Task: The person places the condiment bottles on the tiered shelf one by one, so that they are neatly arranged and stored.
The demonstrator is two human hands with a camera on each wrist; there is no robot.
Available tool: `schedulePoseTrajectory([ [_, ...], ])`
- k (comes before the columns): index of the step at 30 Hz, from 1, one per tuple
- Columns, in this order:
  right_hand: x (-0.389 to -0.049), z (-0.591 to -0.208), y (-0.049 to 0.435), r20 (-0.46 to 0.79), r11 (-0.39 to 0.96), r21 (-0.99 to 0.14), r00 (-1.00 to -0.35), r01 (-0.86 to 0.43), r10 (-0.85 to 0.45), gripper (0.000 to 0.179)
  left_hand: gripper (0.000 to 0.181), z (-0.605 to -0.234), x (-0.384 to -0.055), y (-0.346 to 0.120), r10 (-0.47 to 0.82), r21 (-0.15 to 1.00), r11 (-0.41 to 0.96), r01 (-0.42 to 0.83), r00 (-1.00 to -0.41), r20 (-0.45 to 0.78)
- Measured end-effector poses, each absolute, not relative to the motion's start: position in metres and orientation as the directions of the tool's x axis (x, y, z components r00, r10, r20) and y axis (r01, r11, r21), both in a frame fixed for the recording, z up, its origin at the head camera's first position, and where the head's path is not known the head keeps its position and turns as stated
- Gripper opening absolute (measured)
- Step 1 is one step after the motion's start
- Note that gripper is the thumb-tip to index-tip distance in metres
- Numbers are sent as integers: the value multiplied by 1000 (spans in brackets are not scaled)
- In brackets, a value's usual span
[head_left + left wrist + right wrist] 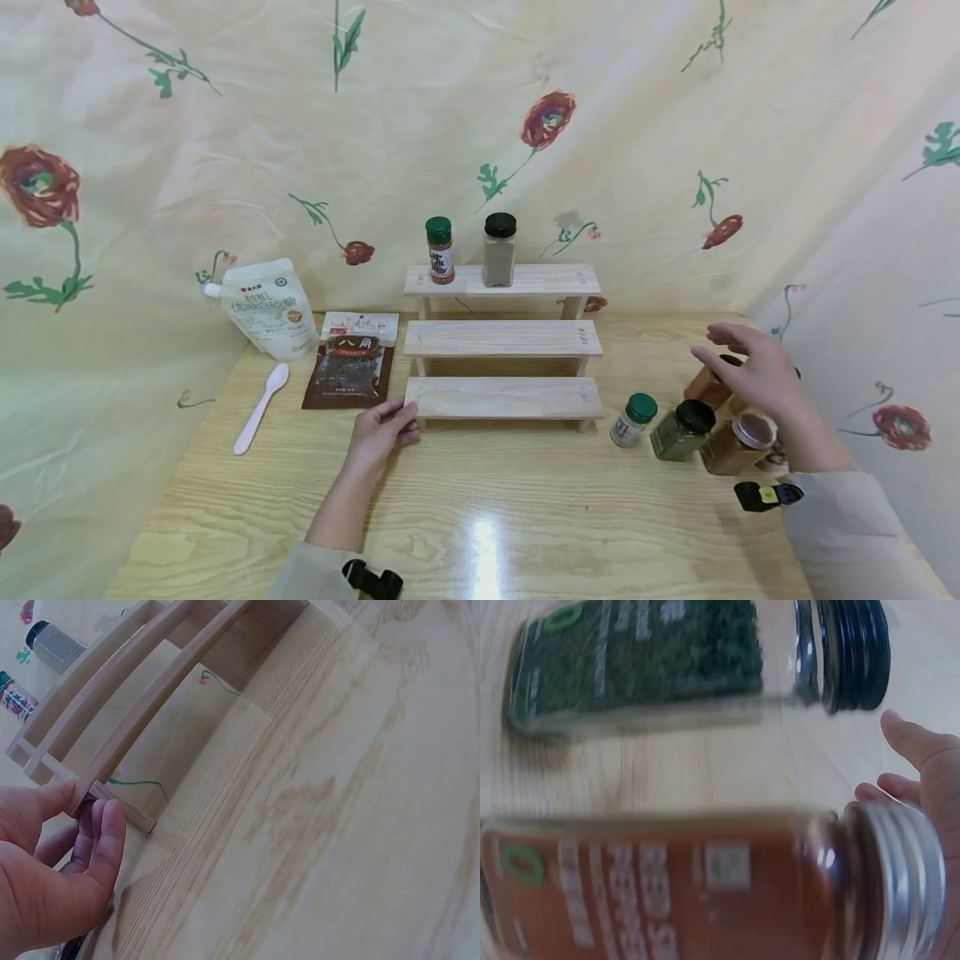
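Observation:
A three-tier wooden rack stands against the back. My left hand pinches the left end of its lowest shelf, thumb above and fingers curled underneath in the left wrist view. On the top tier are a green-capped spice bottle and a black-capped jar. My right hand, fingers apart, hovers over a group of jars on the right, nearest a black-capped orange-brown jar. A jar of green herbs and a silver-lidded jar of red powder loom close in the right wrist view.
A small green-capped bottle stands between the rack and the jars. To the left are a white spouted pouch, a brown packet and a pale spoon. Flower-printed cloth hangs behind and along the sides.

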State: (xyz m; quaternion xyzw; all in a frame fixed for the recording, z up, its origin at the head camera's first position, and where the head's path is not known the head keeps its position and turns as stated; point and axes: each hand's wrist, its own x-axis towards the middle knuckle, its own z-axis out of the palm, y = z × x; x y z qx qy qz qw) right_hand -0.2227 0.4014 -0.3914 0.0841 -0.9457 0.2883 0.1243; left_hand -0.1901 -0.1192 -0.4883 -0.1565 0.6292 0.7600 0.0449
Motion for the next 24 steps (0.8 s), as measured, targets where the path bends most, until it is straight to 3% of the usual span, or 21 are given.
schedulePoseTrajectory([
  [24,-218,-407,435,250,873,-422,-957,-245,-148,56,43,-491,-190,-118,-132,940,-226,-255,-948,-289],
])
